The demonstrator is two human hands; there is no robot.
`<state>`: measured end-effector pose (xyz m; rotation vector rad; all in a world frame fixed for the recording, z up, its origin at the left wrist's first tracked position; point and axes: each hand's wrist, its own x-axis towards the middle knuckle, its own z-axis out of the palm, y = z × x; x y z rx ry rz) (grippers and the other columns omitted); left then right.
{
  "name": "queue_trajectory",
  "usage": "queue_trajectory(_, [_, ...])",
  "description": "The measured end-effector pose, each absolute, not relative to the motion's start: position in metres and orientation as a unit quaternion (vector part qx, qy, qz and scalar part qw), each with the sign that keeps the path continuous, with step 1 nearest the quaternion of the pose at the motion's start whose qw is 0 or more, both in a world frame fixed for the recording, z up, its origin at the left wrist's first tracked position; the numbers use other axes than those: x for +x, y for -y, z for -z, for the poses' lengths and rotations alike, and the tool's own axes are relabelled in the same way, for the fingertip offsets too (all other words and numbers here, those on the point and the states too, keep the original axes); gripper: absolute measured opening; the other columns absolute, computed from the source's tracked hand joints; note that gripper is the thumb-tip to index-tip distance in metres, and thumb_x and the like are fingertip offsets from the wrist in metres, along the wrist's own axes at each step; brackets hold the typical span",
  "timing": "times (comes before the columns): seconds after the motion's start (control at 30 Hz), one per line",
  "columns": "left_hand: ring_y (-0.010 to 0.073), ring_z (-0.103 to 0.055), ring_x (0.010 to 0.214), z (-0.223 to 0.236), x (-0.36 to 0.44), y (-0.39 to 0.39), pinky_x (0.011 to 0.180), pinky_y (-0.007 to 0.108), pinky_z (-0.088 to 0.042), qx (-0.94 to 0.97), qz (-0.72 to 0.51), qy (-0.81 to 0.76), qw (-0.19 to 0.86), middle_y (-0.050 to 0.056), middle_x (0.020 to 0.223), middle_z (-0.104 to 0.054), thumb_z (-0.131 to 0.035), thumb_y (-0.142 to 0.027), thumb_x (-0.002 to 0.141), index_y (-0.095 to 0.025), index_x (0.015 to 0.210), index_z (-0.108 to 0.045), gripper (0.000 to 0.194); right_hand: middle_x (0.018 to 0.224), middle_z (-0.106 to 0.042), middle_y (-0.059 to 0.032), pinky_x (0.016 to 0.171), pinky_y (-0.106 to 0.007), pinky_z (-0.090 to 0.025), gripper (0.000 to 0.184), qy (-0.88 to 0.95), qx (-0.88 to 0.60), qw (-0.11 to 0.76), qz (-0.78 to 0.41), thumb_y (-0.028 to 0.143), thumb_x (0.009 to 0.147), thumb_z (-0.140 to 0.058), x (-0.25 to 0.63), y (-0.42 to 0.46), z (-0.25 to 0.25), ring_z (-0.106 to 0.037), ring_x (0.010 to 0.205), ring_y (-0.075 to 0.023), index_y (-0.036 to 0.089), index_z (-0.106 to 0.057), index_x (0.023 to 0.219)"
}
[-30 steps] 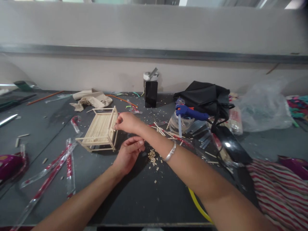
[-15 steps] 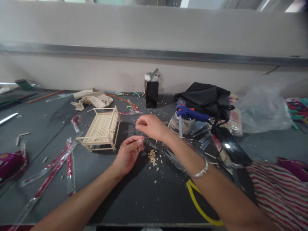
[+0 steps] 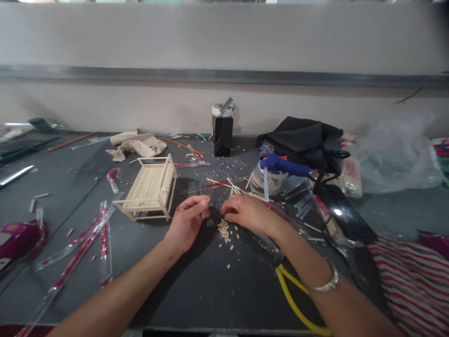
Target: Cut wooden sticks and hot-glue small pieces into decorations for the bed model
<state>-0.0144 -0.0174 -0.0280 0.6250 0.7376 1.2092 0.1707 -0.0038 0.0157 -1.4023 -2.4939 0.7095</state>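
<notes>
A small bed frame built of thin wooden sticks (image 3: 151, 188) stands on the dark table (image 3: 196, 285), left of centre. My left hand (image 3: 187, 223) rests on the table just right of the frame, thumb and fingertips pinched together on something too small to make out. My right hand (image 3: 248, 214) lies close beside it, fingers curled down over a little heap of cut stick bits (image 3: 223, 230). Both hands are apart from the frame. Loose sticks (image 3: 231, 185) lie just behind the hands.
A blue glue gun (image 3: 282, 164) rests on a clear jar, with a black bag (image 3: 305, 142) behind and a dark bottle (image 3: 222, 131) at the wall. Red-and-clear wrappers (image 3: 79, 241) litter the left. A yellow cord (image 3: 293, 299) and striped cloth (image 3: 410, 281) lie at right.
My right hand left the bed frame's end and drew back right and down to the table beside the heap of stick bits. The left hand has stayed put.
</notes>
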Motion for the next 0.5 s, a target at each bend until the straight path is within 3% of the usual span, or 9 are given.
queue_trajectory(0.37, [0.0074, -0.052, 0.06, 0.028, -0.013, 0.0168, 0.063, 0.02, -0.042, 0.293, -0.541, -0.334, 0.714, -0.002, 0.062, -0.062, -0.083, -0.023, 0.064, -0.016, 0.079, -0.075, 0.019, 0.086, -0.072, -0.0039, 0.073, -0.024, -0.04, 0.02, 0.869, -0.434, 0.062, -0.231, 0.008, 0.083, -0.056, 0.1718, 0.001, -0.01, -0.062, 0.083, -0.0164, 0.019, -0.073, 0.084])
queue_trajectory(0.5, [0.0074, -0.053, 0.061, 0.0261, -0.0126, 0.0187, 0.063, 0.019, -0.041, 0.306, -0.533, -0.33, 0.716, -0.002, 0.062, -0.063, -0.083, -0.025, 0.064, -0.016, 0.08, -0.075, 0.02, 0.083, -0.07, -0.0056, 0.071, -0.027, -0.038, 0.019, 0.867, -0.438, 0.075, -0.227, 0.006, 0.079, -0.056, 0.172, 0.0034, -0.0097, -0.06, 0.082, -0.0185, 0.018, -0.072, 0.081])
